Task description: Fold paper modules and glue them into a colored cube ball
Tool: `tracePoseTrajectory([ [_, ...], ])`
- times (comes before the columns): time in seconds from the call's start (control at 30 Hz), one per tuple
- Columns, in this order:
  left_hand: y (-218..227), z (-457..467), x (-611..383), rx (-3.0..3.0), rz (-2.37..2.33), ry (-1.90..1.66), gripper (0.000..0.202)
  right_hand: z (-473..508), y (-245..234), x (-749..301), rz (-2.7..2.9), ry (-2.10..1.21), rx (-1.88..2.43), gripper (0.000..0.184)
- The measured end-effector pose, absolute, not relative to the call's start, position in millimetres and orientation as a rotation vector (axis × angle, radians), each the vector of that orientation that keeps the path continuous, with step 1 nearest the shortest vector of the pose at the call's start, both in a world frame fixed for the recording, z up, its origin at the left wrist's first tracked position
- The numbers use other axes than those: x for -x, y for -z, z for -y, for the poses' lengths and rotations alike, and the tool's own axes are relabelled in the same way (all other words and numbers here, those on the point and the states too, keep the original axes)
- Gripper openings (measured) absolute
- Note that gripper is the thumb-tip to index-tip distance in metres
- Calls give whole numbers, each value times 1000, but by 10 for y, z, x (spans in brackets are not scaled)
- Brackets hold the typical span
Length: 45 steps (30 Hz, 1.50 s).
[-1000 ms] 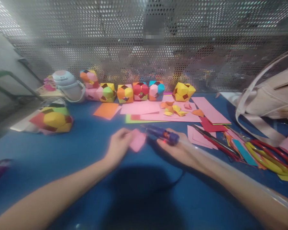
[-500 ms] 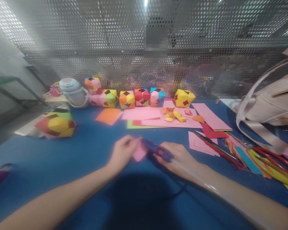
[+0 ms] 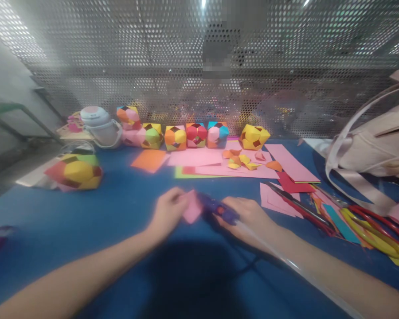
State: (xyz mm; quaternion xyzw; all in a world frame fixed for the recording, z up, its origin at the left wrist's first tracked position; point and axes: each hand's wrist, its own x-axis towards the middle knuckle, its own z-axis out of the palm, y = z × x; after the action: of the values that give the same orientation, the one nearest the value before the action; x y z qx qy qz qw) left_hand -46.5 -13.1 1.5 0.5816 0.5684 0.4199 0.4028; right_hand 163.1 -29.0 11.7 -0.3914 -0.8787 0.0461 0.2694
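Observation:
Pinched in my left hand (image 3: 167, 210) is a small folded piece of pink paper (image 3: 192, 208), held up over the blue table. My right hand (image 3: 246, 215) is wrapped round a purple hot glue gun (image 3: 221, 209), with a long clear glue stick (image 3: 294, 265) running out of its back along my forearm. The gun's front end is beside the paper's right edge; blur hides whether they touch. Beyond my hands lie pink paper sheets (image 3: 194, 157) with several small folded orange and yellow paper pieces (image 3: 241, 160) on them.
Several folded-paper balls stand along the perforated metal wall, one of them yellow (image 3: 254, 136). Another multicoloured ball (image 3: 78, 172) sits at the left, near a white lidded container (image 3: 101, 128). Scissors with red and yellow handles (image 3: 374, 235) and paper strips lie right, before a pale bag (image 3: 379, 133).
My hands and the glue gun hold almost the same pose. The glue gun and paper appear very slightly farther apart, and the whole view has shifted a little.

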Motion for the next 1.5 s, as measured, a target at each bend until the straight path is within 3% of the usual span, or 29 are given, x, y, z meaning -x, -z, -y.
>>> tracePoseTrajectory([
  [1.5,31,117,471,-1507,-1406,-1054,20,321,-227,-1589,2358,-313,1202,9],
])
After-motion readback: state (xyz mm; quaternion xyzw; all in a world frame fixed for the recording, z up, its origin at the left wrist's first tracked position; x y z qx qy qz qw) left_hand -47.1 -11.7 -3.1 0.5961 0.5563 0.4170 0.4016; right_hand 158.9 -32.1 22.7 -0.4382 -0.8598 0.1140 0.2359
